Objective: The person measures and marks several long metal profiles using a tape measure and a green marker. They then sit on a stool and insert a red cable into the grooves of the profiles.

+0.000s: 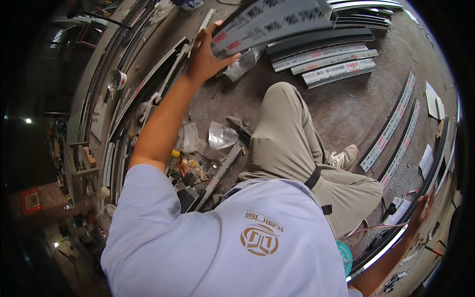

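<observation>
Head view gives me the grey profile (284, 27) at the top middle, its near end in the left hand (207, 58). That grip is closed about the end, thumb on the lower edge and fingers at the upper one. The profile is blurred, and I cannot tell whether it is one length or several together. From where I sit, the right hand (421, 212) is far off at the lower right, beside a long dark bar (437, 166); I cannot tell whether its grip is open or closed, or whether it touches the bar.

Just below the profile, more labelled bars (339, 69) lie side by side on the floor (346, 106). Two narrower strips (391, 123) lie apart, toward the right, with white paper (434, 101) beyond them. Left of the bent knee (279, 106) I make out clear wrap (221, 136) and scraps (193, 169). Farther left, a round tin (117, 80) sits by long rails (94, 94). A teal disc (345, 257) shows beside the shirt (208, 247).
</observation>
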Tool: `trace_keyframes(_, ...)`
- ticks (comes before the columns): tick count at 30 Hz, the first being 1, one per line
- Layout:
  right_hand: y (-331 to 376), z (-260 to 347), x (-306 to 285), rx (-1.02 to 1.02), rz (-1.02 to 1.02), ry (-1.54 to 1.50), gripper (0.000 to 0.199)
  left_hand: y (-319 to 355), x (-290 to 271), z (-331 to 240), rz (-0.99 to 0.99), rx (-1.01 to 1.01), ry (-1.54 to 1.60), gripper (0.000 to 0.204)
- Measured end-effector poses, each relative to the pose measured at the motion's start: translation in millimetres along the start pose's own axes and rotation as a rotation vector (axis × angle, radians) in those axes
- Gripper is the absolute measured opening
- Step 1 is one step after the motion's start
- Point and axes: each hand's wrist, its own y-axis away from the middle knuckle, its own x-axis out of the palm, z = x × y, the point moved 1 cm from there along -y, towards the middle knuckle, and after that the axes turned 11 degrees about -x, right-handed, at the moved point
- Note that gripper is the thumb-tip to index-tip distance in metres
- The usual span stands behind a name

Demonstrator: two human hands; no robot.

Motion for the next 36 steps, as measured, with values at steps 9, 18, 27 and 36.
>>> trace_keyframes(9, 30, 23, 21, 0.229, 0.253, -0.057, 0.057, 39, 33, -67, 0.165, 0.109, 0.055, 0.103)
trace_keyframes(18, 26, 102, 78, -0.111, 0.161, -0.223, 0.024, 96, 80, -131, 0.392, 0.193, 0.105, 0.097)
trace_keyframes(27, 4, 155, 81, -0.22, 0.211, -0.126, 0.039, 88, 84, -153, 0.466, 0.169, 0.314, 0.089)
trace_keyframes(36, -27, 194, 80, -0.512, -0.021, 0.024, 0.046, 77, 92, -189, 0.417, 0.213, 0.449, 0.078)
